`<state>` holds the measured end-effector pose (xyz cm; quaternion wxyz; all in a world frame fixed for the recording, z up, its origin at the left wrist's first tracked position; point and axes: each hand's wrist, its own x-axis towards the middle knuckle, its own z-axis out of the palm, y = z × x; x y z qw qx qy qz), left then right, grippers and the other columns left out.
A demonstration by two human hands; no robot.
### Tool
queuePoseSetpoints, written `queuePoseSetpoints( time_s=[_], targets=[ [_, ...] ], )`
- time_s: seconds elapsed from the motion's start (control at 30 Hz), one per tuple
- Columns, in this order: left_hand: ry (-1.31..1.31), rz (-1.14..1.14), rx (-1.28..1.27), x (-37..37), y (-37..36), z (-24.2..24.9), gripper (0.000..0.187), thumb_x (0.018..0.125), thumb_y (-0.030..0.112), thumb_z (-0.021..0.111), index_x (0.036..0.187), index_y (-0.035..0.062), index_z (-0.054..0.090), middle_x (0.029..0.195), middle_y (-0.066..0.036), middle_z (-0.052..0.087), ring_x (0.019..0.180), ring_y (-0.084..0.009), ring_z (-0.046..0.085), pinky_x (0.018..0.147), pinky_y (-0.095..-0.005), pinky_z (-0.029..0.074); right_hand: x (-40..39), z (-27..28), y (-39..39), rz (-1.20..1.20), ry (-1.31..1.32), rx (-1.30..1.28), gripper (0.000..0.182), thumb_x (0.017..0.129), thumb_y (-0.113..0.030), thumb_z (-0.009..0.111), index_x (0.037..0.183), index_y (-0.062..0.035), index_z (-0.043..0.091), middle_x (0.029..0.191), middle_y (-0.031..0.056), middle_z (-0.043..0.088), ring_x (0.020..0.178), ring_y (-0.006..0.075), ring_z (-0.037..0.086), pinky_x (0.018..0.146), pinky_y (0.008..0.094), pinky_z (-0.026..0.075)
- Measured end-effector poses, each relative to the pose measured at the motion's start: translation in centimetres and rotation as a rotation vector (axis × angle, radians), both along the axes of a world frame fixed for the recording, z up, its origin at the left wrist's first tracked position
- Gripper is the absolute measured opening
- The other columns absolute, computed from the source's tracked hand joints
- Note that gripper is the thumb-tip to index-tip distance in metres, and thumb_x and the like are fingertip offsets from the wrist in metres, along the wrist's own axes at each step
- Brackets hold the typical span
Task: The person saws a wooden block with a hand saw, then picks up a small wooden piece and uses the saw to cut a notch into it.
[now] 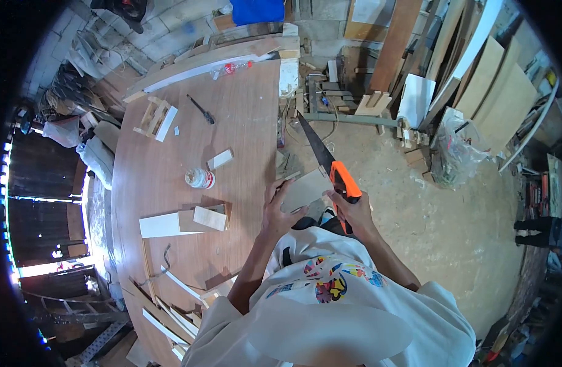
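My left hand [277, 209] is closed on a small flat board [305, 191], which it holds in front of my body beside the table edge. My right hand [354, 214] grips the orange handle [347, 181] of a hand saw, whose dark blade [314, 140] points forward and up to the left. The thumb side of my right hand is right at the board's right edge. The saw handle overlaps that edge in this view.
On the wooden table [244, 134] to my left are a jar [199, 178], wood blocks [209, 218], a screwdriver [201, 110], a small wooden frame [153, 119] and a plastic bottle [235, 66]. Long planks [398, 46] lean against the back wall. A plastic bag [457, 150] stands right.
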<state>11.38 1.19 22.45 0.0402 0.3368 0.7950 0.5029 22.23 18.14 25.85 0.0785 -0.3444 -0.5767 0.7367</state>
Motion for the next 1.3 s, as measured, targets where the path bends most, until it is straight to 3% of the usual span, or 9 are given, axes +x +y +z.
queuePoseSetpoints(
  time_s=[0.17, 0.4, 0.47, 0.57, 0.9, 1.0, 1.07, 1.3],
  targets=[
    [0.193, 0.009, -0.003, 0.5, -1.3, 1.3, 0.068, 0.059, 0.007, 0.080, 0.123, 0.0066, 0.055, 0.116, -0.012, 0.050, 0.106, -0.0290, 0.051, 0.088, -0.0369, 0.047, 0.7, 0.4, -1.9, -0.026, 0.037, 0.007, 0.031, 0.081, -0.017, 0.072, 0.104, -0.0002, 0.061, 0.060, -0.0045, 0.049, 0.043, 0.0032, 0.040, 0.039, 0.0210, 0.031],
    [0.416, 0.096, 0.028, 1.3, -3.0, 0.9, 0.060, 0.058, 0.001, 0.080, 0.114, 0.0061, 0.062, 0.118, -0.010, 0.050, 0.109, -0.0272, 0.052, 0.090, -0.0362, 0.046, 1.0, 1.4, -3.2, 0.054, 0.030, 0.015, 0.030, 0.082, -0.012, 0.070, 0.107, -0.0003, 0.059, 0.063, -0.0022, 0.053, 0.042, 0.0040, 0.041, 0.039, 0.0215, 0.033],
    [0.562, 0.179, 0.073, 1.5, -3.3, 1.4, 0.056, 0.059, 0.002, 0.079, 0.112, 0.0138, 0.065, 0.113, -0.008, 0.051, 0.105, -0.0268, 0.053, 0.086, -0.0347, 0.049, 1.0, 1.4, -3.8, 0.060, 0.038, 0.036, 0.031, 0.082, -0.010, 0.069, 0.109, -0.0010, 0.058, 0.063, -0.0017, 0.053, 0.043, 0.0043, 0.041, 0.039, 0.0219, 0.033],
    [0.669, 0.230, 0.118, 1.5, -3.9, 1.3, 0.052, 0.059, 0.000, 0.078, 0.108, 0.0147, 0.066, 0.112, -0.008, 0.050, 0.103, -0.0283, 0.054, 0.084, -0.0352, 0.050, 0.7, 1.6, -4.4, 0.078, 0.030, -0.018, 0.031, 0.081, -0.008, 0.069, 0.110, -0.0017, 0.058, 0.063, -0.0021, 0.053, 0.043, 0.0047, 0.041, 0.039, 0.0223, 0.033],
    [0.653, 0.275, 0.182, 2.0, -3.8, 1.3, 0.047, 0.060, -0.003, 0.079, 0.101, 0.0132, 0.064, 0.115, -0.008, 0.048, 0.103, -0.0290, 0.055, 0.082, -0.0359, 0.051, 1.0, 3.1, -5.1, 0.085, 0.085, 0.054, 0.031, 0.082, -0.008, 0.069, 0.111, -0.0041, 0.061, 0.062, -0.0040, 0.049, 0.045, 0.0047, 0.041, 0.041, 0.0224, 0.032],
    [0.620, 0.257, 0.189, 2.2, -3.8, 0.6, 0.046, 0.060, -0.002, 0.079, 0.102, 0.0125, 0.064, 0.115, -0.008, 0.048, 0.102, -0.0291, 0.055, 0.082, -0.0355, 0.051, 1.3, 3.3, -5.0, 0.088, 0.075, 0.066, 0.032, 0.084, -0.001, 0.063, 0.114, 0.0005, 0.055, 0.063, -0.0003, 0.049, 0.043, 0.0043, 0.040, 0.039, 0.0222, 0.033],
    [0.543, 0.211, 0.165, 2.5, -3.9, 0.1, 0.051, 0.061, 0.003, 0.081, 0.108, 0.0084, 0.062, 0.117, -0.012, 0.048, 0.105, -0.0282, 0.053, 0.081, -0.0362, 0.049, 1.7, 3.3, -4.9, 0.065, 0.046, 0.073, 0.032, 0.084, -0.002, 0.063, 0.114, 0.0006, 0.055, 0.063, -0.0006, 0.049, 0.043, 0.0042, 0.040, 0.039, 0.0222, 0.033],
    [0.205, 0.130, 0.186, 3.4, -3.0, 1.2, 0.062, 0.059, 0.001, 0.077, 0.117, 0.0033, 0.057, 0.115, -0.013, 0.048, 0.105, -0.0267, 0.052, 0.085, -0.0354, 0.047, 2.9, 3.4, -4.6, -0.003, 0.047, 0.021, 0.030, 0.081, -0.010, 0.071, 0.107, -0.0014, 0.059, 0.065, -0.0029, 0.051, 0.045, 0.0046, 0.042, 0.039, 0.0222, 0.032]
  ],
)
